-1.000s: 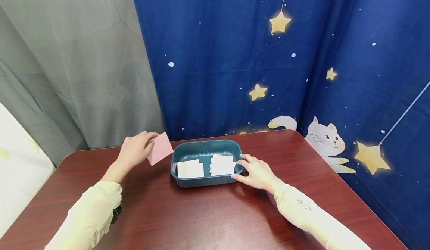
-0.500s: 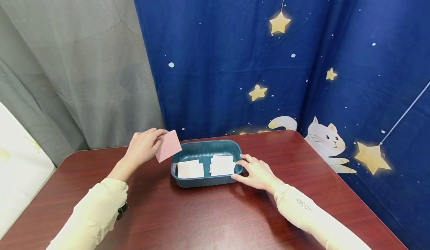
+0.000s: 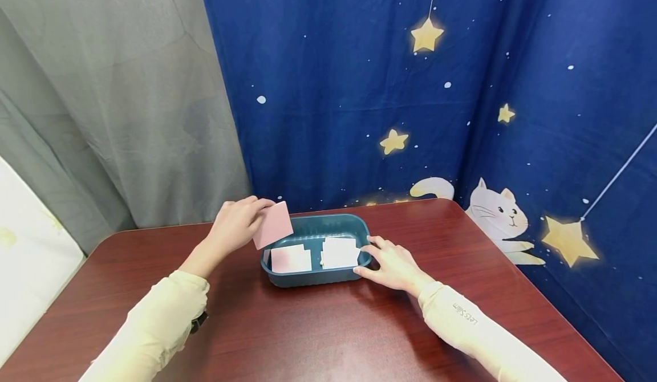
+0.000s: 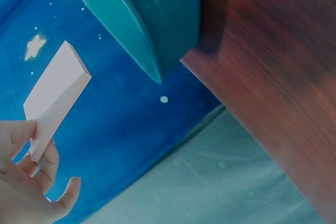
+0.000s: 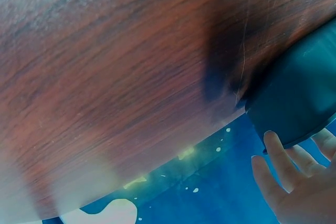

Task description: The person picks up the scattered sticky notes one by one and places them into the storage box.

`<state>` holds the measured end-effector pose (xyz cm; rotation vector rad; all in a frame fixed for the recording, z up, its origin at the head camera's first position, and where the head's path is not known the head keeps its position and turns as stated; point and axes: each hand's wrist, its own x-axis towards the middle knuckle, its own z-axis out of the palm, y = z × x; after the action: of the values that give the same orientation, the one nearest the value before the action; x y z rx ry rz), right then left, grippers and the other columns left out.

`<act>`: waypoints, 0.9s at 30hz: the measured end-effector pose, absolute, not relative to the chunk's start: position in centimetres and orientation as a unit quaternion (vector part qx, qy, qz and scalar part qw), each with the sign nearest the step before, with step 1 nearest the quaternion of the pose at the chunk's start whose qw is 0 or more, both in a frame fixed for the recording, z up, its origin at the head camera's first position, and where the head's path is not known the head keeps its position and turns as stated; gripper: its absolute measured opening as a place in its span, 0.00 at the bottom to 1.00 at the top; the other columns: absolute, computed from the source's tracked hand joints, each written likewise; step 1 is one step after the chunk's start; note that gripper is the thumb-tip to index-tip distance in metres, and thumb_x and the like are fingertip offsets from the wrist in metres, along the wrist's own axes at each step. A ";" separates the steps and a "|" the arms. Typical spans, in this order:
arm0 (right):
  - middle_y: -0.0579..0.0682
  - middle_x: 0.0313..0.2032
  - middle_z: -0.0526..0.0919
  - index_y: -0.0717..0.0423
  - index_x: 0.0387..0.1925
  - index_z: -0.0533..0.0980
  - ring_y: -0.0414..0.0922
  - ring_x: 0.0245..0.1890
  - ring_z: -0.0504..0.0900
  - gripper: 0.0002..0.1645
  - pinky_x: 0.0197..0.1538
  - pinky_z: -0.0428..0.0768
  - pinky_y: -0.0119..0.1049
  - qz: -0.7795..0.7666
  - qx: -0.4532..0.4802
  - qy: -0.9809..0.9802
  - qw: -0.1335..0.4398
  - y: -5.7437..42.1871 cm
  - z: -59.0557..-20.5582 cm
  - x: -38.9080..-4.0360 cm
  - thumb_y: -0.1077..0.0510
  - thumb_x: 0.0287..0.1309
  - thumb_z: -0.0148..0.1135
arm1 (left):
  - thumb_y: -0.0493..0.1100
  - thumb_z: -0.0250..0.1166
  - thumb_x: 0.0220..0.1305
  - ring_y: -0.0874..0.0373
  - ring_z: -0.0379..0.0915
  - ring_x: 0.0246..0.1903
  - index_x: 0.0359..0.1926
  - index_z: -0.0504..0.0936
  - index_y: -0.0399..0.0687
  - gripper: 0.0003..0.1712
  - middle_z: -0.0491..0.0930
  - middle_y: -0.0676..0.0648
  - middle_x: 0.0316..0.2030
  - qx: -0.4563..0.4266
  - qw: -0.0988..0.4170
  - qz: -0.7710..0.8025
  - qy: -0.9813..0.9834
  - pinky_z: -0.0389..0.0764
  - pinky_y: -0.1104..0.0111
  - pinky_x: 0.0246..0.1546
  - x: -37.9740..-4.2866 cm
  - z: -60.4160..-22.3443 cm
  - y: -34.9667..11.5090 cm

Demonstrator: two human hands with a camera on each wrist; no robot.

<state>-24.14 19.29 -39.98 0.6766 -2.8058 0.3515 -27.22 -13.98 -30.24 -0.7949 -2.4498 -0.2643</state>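
My left hand pinches a square pink sticky note pad between thumb and fingers. The pad is tilted and overlaps the left end of a dark teal bin in the head view. In the left wrist view the pad's thick edge shows, apart from the bin's wall. My right hand rests at the bin's right end, thumb by the front rim and fingers spread over the side rim. Inside the bin lie a left stack of pale paper pads and a right one.
The bin stands on a reddish-brown wooden table, near its back edge. A blue starry curtain and a grey curtain hang behind. A small pink patch shows at the bin's left end.
My left hand has moved right with the pink sticky note pad, from left of the bin to over its left end. My right hand and the bin have stayed still.
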 end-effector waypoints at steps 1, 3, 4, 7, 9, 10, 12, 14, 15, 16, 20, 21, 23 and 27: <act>0.51 0.54 0.68 0.47 0.49 0.75 0.48 0.49 0.70 0.35 0.45 0.69 0.49 0.120 0.233 -0.958 0.119 19.3 -40.0 -24.2 0.29 0.46 0.51 | 0.35 0.57 0.56 0.54 0.73 0.26 0.41 0.80 0.46 0.12 0.77 0.48 0.28 -0.297 0.272 -0.098 -0.910 0.69 0.58 0.27 -27.2 -30.3 -13.8; 0.51 0.54 0.68 0.47 0.49 0.75 0.48 0.49 0.70 0.36 0.44 0.69 0.49 0.120 0.234 -0.957 0.122 19.3 -40.1 -24.2 0.29 0.46 0.51 | 0.35 0.57 0.56 0.55 0.73 0.26 0.41 0.80 0.46 0.12 0.77 0.48 0.28 -0.299 0.269 -0.098 -0.911 0.69 0.58 0.27 -27.2 -30.5 -13.6; 0.51 0.54 0.68 0.47 0.49 0.75 0.48 0.49 0.70 0.36 0.44 0.69 0.49 0.120 0.235 -0.957 0.124 19.3 -40.2 -24.2 0.29 0.46 0.51 | 0.35 0.57 0.56 0.55 0.73 0.26 0.41 0.80 0.47 0.12 0.77 0.48 0.28 -0.299 0.268 -0.097 -0.911 0.68 0.58 0.27 -27.2 -30.6 -13.5; 0.50 0.54 0.68 0.47 0.49 0.75 0.47 0.48 0.71 0.36 0.44 0.69 0.48 0.118 0.235 -0.956 0.128 19.4 -40.3 -24.3 0.28 0.46 0.51 | 0.35 0.57 0.56 0.55 0.73 0.26 0.41 0.81 0.47 0.12 0.77 0.49 0.27 -0.298 0.260 -0.095 -0.914 0.68 0.58 0.27 -27.2 -30.9 -13.0; 0.50 0.54 0.68 0.47 0.48 0.75 0.47 0.48 0.71 0.36 0.44 0.69 0.48 0.119 0.236 -0.956 0.129 19.4 -40.3 -24.3 0.29 0.46 0.51 | 0.35 0.57 0.56 0.55 0.73 0.27 0.41 0.81 0.48 0.12 0.76 0.49 0.27 -0.299 0.256 -0.096 -0.914 0.68 0.57 0.28 -27.2 -31.0 -12.7; 0.50 0.53 0.68 0.47 0.48 0.75 0.48 0.48 0.71 0.35 0.44 0.69 0.48 0.120 0.237 -0.955 0.130 19.4 -40.3 -24.3 0.29 0.46 0.51 | 0.35 0.57 0.56 0.55 0.73 0.27 0.41 0.81 0.48 0.12 0.76 0.49 0.27 -0.300 0.255 -0.095 -0.914 0.68 0.57 0.28 -27.3 -31.1 -12.6; 0.51 0.53 0.69 0.48 0.48 0.75 0.48 0.48 0.71 0.35 0.43 0.69 0.48 0.121 0.239 -0.954 0.132 19.4 -40.3 -24.3 0.29 0.46 0.52 | 0.35 0.57 0.56 0.56 0.73 0.27 0.41 0.81 0.49 0.12 0.76 0.50 0.27 -0.302 0.254 -0.096 -0.914 0.68 0.57 0.28 -27.3 -31.2 -12.3; 0.51 0.53 0.69 0.48 0.48 0.76 0.48 0.48 0.71 0.35 0.43 0.69 0.48 0.122 0.239 -0.954 0.134 19.4 -40.3 -24.3 0.30 0.46 0.52 | 0.35 0.57 0.56 0.56 0.73 0.26 0.40 0.81 0.49 0.12 0.76 0.50 0.26 -0.306 0.256 -0.098 -0.912 0.68 0.58 0.27 -27.4 -31.3 -12.1; 0.51 0.53 0.69 0.48 0.48 0.76 0.48 0.48 0.71 0.35 0.43 0.69 0.48 0.122 0.239 -0.954 0.134 19.4 -40.3 -24.3 0.30 0.46 0.52 | 0.35 0.57 0.55 0.56 0.72 0.26 0.40 0.81 0.49 0.12 0.76 0.50 0.26 -0.308 0.259 -0.097 -0.910 0.68 0.59 0.26 -27.5 -31.4 -12.0; 0.51 0.53 0.69 0.48 0.48 0.75 0.48 0.48 0.71 0.35 0.43 0.69 0.48 0.122 0.238 -0.954 0.133 19.4 -40.3 -24.3 0.30 0.46 0.52 | 0.35 0.57 0.55 0.56 0.72 0.25 0.40 0.81 0.49 0.12 0.76 0.50 0.25 -0.310 0.260 -0.097 -0.909 0.68 0.59 0.25 -27.6 -31.5 -11.9; 0.50 0.54 0.68 0.47 0.48 0.75 0.47 0.49 0.71 0.35 0.44 0.69 0.48 0.120 0.233 -0.957 0.126 19.4 -40.3 -24.2 0.29 0.46 0.51 | 0.34 0.57 0.55 0.56 0.73 0.26 0.39 0.81 0.49 0.12 0.75 0.50 0.25 -0.312 0.259 -0.095 -0.909 0.68 0.60 0.24 -27.7 -31.9 -11.6; 0.50 0.54 0.68 0.47 0.49 0.75 0.47 0.49 0.70 0.36 0.45 0.69 0.48 0.120 0.232 -0.957 0.125 19.4 -40.3 -24.2 0.29 0.46 0.51 | 0.34 0.57 0.55 0.56 0.73 0.26 0.39 0.81 0.49 0.12 0.75 0.50 0.25 -0.312 0.258 -0.094 -0.909 0.68 0.60 0.24 -27.7 -32.0 -11.6; 0.50 0.54 0.68 0.46 0.49 0.75 0.47 0.49 0.70 0.36 0.45 0.69 0.48 0.120 0.231 -0.958 0.124 19.4 -40.3 -24.2 0.29 0.46 0.51 | 0.35 0.58 0.55 0.56 0.73 0.27 0.39 0.81 0.50 0.12 0.75 0.50 0.26 -0.312 0.255 -0.093 -0.911 0.68 0.60 0.25 -27.7 -32.0 -11.5; 0.49 0.54 0.68 0.46 0.49 0.75 0.47 0.49 0.70 0.36 0.45 0.68 0.49 0.119 0.229 -0.958 0.125 19.4 -40.2 -24.2 0.28 0.46 0.51 | 0.36 0.58 0.55 0.55 0.73 0.27 0.40 0.81 0.50 0.11 0.75 0.51 0.25 -0.312 0.248 -0.090 -0.913 0.68 0.59 0.25 -27.8 -32.1 -11.3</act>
<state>-24.21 19.40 -40.24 0.6683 -2.7912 0.3474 -27.75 -11.28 -32.13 -0.8491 -2.4873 -0.2455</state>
